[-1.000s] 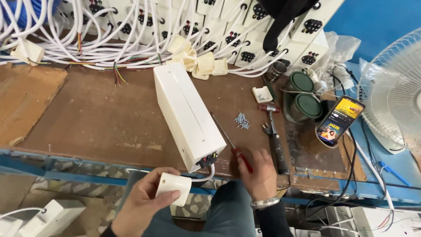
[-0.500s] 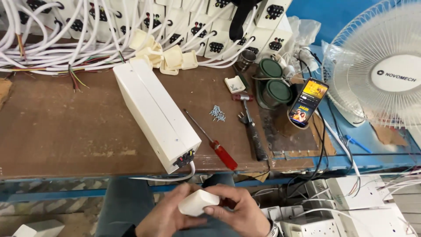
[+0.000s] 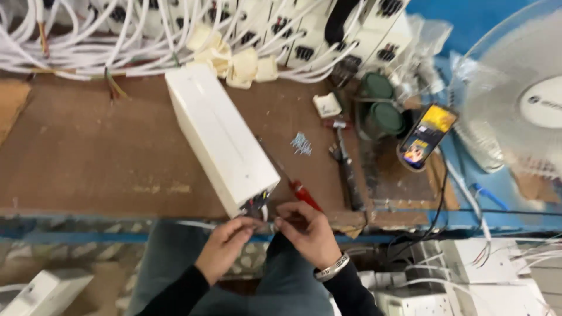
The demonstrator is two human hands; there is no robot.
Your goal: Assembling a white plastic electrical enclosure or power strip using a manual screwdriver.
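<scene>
A long white box is laid slantwise on the brown workbench, its near end overhanging the bench's front edge. At that open end, dark fittings and coloured wires are exposed; the box's top face is plain and unmarked.

Both hands are brought close together just below the front edge, at the box's near end. The left hand is pinched at the wire ends; the right hand, with a metal bangle at the wrist, is curled beside it, fingertips nearly touching the left. Whether anything is clamped between the fingers cannot be told.

Open room: a wide bare stretch of bench is seen left of the box, up to the front edge. To the right of the box the surface is crowded.

A red-handled screwdriver is laid just beside the box, its handle at the front edge near the right hand. A hammer is laid farther right, and a small heap of screws sits between them, toward the back.

Two dark green round tins are stood near the right back corner; their contents are not visible. A phone with a lit screen is propped beside them.

Along the back edge, white cables and white socket boxes are piled. A white fan is stood beyond the right edge.
</scene>
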